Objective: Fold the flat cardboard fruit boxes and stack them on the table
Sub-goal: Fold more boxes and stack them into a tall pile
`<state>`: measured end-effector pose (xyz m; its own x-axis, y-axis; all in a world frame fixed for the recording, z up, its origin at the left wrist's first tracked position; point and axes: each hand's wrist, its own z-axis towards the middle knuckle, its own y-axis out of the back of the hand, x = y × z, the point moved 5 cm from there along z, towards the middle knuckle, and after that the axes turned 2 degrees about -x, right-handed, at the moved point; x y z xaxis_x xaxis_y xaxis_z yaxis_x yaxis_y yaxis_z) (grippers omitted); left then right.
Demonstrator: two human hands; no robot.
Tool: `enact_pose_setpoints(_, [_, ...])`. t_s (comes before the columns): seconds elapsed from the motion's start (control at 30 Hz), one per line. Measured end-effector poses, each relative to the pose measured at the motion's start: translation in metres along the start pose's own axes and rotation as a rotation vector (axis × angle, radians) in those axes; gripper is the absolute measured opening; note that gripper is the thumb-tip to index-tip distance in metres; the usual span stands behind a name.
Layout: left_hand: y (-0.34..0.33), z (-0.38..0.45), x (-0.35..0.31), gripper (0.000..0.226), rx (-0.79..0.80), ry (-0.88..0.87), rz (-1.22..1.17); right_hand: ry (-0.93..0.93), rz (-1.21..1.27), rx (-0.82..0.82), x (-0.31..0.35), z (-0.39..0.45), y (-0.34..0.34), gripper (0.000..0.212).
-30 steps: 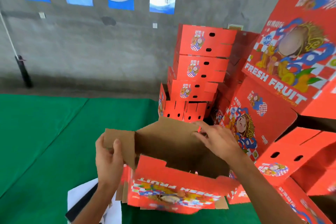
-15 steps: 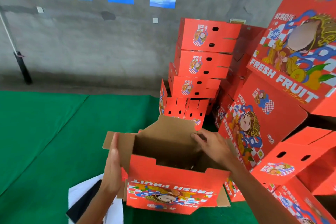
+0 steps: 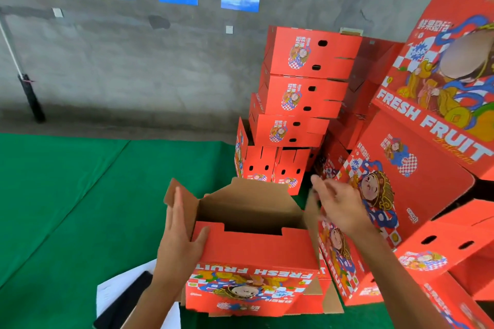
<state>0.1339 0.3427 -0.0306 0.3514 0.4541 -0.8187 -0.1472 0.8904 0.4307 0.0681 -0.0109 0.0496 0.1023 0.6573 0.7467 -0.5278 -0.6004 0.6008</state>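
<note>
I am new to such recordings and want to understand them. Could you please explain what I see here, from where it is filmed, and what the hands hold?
There is no machine here, only a person. The camera sits on the person's head and looks forward and down, so you see both arms. The left hand presses flat against the left side of a half-folded red box, thumb on its front wall. The right hand hangs over the box's right flap; it is blurred, fingers loose. The box stands on a green cloth. Finished boxes are stacked behind and to the right. A white paper lies under the left arm.
</note>
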Motion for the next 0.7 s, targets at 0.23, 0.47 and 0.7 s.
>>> enact_pose_setpoints(0.23, [-0.014,-0.001,-0.029,0.118,0.270,-0.509,0.134,0.179,0.118,0.169,-0.019,-0.038,-0.059,0.027])
enact_pose_setpoints(0.47, [-0.017,0.006,-0.015,0.106,0.513,-0.604,0.234,0.164,0.024,0.241,-0.024,-0.042,-0.085,0.095])
enact_pose_setpoints(0.7, [-0.029,0.025,-0.004,0.038,0.461,-0.201,-0.096,0.110,0.170,0.112,-0.032,-0.037,-0.079,0.038])
